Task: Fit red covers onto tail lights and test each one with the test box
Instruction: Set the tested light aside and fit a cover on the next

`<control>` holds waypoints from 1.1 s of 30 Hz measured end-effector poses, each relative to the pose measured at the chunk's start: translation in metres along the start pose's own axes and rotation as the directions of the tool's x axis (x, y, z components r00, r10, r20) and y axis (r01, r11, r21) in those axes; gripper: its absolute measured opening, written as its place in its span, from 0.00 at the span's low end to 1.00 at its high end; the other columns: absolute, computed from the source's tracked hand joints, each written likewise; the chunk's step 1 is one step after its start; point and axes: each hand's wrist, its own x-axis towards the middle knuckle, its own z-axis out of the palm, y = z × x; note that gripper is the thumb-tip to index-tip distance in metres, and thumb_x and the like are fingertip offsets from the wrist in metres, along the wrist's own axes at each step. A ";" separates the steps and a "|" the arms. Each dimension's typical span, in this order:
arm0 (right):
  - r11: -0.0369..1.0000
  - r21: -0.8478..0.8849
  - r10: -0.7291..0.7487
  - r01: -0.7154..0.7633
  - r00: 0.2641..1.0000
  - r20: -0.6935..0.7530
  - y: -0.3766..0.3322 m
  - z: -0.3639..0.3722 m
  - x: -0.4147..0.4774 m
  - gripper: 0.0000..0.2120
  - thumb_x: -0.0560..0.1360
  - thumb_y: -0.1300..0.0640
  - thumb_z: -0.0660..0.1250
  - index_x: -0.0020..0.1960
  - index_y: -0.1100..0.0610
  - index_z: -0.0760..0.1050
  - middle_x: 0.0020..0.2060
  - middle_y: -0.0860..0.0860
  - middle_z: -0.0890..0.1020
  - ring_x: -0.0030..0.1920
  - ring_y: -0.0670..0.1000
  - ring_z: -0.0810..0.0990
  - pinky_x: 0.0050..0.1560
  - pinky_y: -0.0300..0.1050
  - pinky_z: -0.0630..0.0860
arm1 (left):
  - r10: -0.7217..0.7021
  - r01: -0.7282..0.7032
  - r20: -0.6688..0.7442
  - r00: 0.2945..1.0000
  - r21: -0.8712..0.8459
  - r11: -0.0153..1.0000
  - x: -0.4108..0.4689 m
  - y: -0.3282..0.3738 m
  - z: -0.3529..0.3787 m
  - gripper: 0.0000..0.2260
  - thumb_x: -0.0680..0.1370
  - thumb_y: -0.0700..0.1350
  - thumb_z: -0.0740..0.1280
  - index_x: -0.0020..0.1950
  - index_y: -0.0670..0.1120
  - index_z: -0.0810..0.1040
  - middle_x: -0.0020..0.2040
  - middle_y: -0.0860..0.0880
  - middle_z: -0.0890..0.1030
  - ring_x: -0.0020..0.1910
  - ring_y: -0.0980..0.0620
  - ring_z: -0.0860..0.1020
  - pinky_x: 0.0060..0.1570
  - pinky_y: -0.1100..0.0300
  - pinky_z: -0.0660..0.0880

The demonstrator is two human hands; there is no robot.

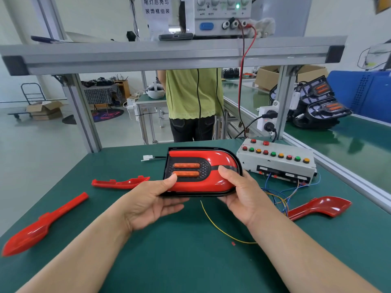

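Tail light (191,168) mid-frame, held tilted face-up over the green table mat (190,261) by both hands. Left hand (152,199) grasps the lower left corner: thumb on the front face just under the lower amber bar, fingers curled beneath. Right hand (239,193) grasps the rounded right end: thumb on the black stripe, fingers underneath. The unit has a black housing rim and glossy fitted red covers (213,155) above and below that follow the curved right end. A dark honeycomb-textured insert at its left carries two orange-amber lens bars, one over the other, and a black stripe runs from the insert to the right edge. A black lead leaves the upper left corner and ends in a white connector (147,157) lying on the mat. Test box (277,163), grey with rows of red, green and yellow buttons, stands just right of the light, with coloured wires spilling from its front. Loose on the mat: narrow red cover (120,182) left of the light, long red cover (42,227) at lower left, curved red cover (319,208) at right below the box. A loose yellow wire (213,223) lies between the forearms. Stack of dark tail light housings (319,106) sits at right of frame. A person in a green top (193,94) stands beyond the bench.
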 end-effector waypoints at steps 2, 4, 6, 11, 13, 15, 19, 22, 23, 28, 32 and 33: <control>1.000 -0.018 -0.003 0.003 1.000 0.007 0.001 0.001 -0.001 0.28 0.61 0.62 0.75 0.62 0.60 0.76 0.51 0.60 0.85 0.45 0.56 0.86 0.41 0.53 0.84 | 0.014 -0.014 0.015 1.000 -0.009 1.000 0.000 0.001 -0.001 0.19 0.72 0.47 0.69 0.59 0.38 0.81 0.57 0.38 0.83 0.55 0.41 0.84 0.49 0.54 0.83; 1.000 -0.020 -0.006 0.006 1.000 0.001 0.001 0.002 -0.002 0.28 0.61 0.63 0.75 0.61 0.60 0.77 0.51 0.60 0.85 0.45 0.56 0.86 0.40 0.52 0.84 | 0.046 -0.046 0.027 0.999 0.020 0.999 0.000 0.001 -0.002 0.19 0.72 0.46 0.69 0.59 0.37 0.80 0.56 0.38 0.84 0.53 0.43 0.84 0.50 0.56 0.82; 1.000 -0.020 -0.014 0.014 1.000 0.000 0.001 0.001 -0.001 0.27 0.61 0.63 0.75 0.60 0.60 0.77 0.49 0.59 0.86 0.44 0.56 0.86 0.39 0.52 0.83 | 0.088 -0.089 0.023 0.996 0.058 0.994 0.002 -0.001 0.000 0.19 0.73 0.46 0.68 0.59 0.36 0.80 0.56 0.39 0.84 0.51 0.45 0.85 0.50 0.58 0.82; 0.999 -0.018 -0.048 0.048 0.999 -0.015 -0.002 0.001 -0.001 0.24 0.61 0.63 0.75 0.57 0.60 0.78 0.46 0.58 0.87 0.43 0.55 0.87 0.39 0.52 0.83 | 0.192 -0.182 -0.068 0.979 0.136 0.974 0.007 -0.008 0.006 0.14 0.77 0.44 0.67 0.56 0.35 0.81 0.55 0.36 0.84 0.46 0.47 0.84 0.41 0.61 0.81; 0.999 -0.021 -0.050 0.050 0.999 -0.016 -0.002 0.001 -0.002 0.24 0.62 0.63 0.75 0.57 0.59 0.78 0.46 0.57 0.87 0.43 0.56 0.87 0.40 0.53 0.84 | 0.197 -0.187 -0.064 0.978 0.137 0.973 0.007 -0.010 0.007 0.15 0.76 0.45 0.67 0.56 0.35 0.81 0.54 0.37 0.84 0.46 0.46 0.84 0.40 0.61 0.81; 0.998 -0.033 -0.051 0.050 0.999 -0.017 -0.002 0.002 -0.002 0.24 0.62 0.62 0.75 0.57 0.60 0.78 0.47 0.58 0.87 0.44 0.56 0.87 0.42 0.55 0.84 | 0.182 -0.176 -0.038 0.983 0.123 0.977 0.006 -0.009 0.004 0.18 0.74 0.48 0.68 0.57 0.36 0.81 0.55 0.38 0.84 0.49 0.46 0.84 0.44 0.61 0.82; 0.998 -0.035 -0.049 0.049 0.999 -0.015 0.001 0.002 -0.004 0.23 0.63 0.62 0.75 0.58 0.60 0.78 0.49 0.59 0.86 0.46 0.57 0.86 0.46 0.57 0.84 | 0.115 -0.126 0.081 0.990 0.149 0.981 0.002 -0.003 -0.005 0.20 0.75 0.49 0.66 0.63 0.39 0.79 0.59 0.42 0.84 0.57 0.44 0.83 0.50 0.58 0.81; 0.998 -0.043 -0.046 0.045 0.999 -0.022 0.001 0.004 -0.005 0.23 0.64 0.61 0.75 0.58 0.60 0.78 0.48 0.58 0.86 0.45 0.56 0.86 0.43 0.53 0.84 | 0.112 -0.125 0.066 0.992 0.256 0.958 0.001 -0.004 -0.006 0.20 0.74 0.49 0.67 0.63 0.40 0.79 0.58 0.44 0.84 0.55 0.45 0.84 0.47 0.59 0.81; 0.998 -0.050 -0.048 0.046 0.998 -0.029 0.001 0.004 -0.005 0.23 0.63 0.61 0.75 0.58 0.60 0.78 0.47 0.58 0.86 0.45 0.56 0.86 0.41 0.52 0.84 | 0.117 -0.127 0.052 0.992 0.288 0.949 0.001 -0.005 -0.006 0.19 0.74 0.49 0.67 0.62 0.40 0.79 0.56 0.44 0.85 0.54 0.44 0.84 0.46 0.59 0.81; 0.995 -0.086 -0.057 0.054 0.998 -0.038 -0.001 0.002 -0.005 0.25 0.64 0.60 0.75 0.60 0.60 0.77 0.49 0.58 0.86 0.47 0.56 0.86 0.43 0.53 0.84 | 0.127 -0.124 0.010 0.992 0.317 0.940 0.000 -0.006 -0.004 0.17 0.75 0.49 0.68 0.58 0.40 0.81 0.51 0.41 0.86 0.50 0.44 0.85 0.43 0.59 0.81; 0.978 -0.202 -0.041 0.056 0.996 0.077 -0.008 0.002 -0.006 0.29 0.68 0.46 0.72 0.65 0.58 0.74 0.55 0.57 0.85 0.52 0.54 0.85 0.51 0.50 0.83 | 0.093 -0.087 -0.027 0.995 0.160 0.983 0.001 -0.001 -0.005 0.17 0.73 0.49 0.67 0.53 0.38 0.81 0.48 0.39 0.85 0.42 0.47 0.85 0.39 0.59 0.82; 0.963 -0.264 -0.016 0.045 0.994 0.111 -0.011 0.002 -0.007 0.28 0.70 0.41 0.69 0.65 0.56 0.75 0.55 0.56 0.85 0.54 0.53 0.85 0.53 0.50 0.82 | 0.084 -0.079 -0.048 0.995 0.097 0.992 0.001 0.001 -0.007 0.15 0.74 0.49 0.67 0.52 0.39 0.81 0.46 0.39 0.85 0.40 0.47 0.85 0.38 0.59 0.82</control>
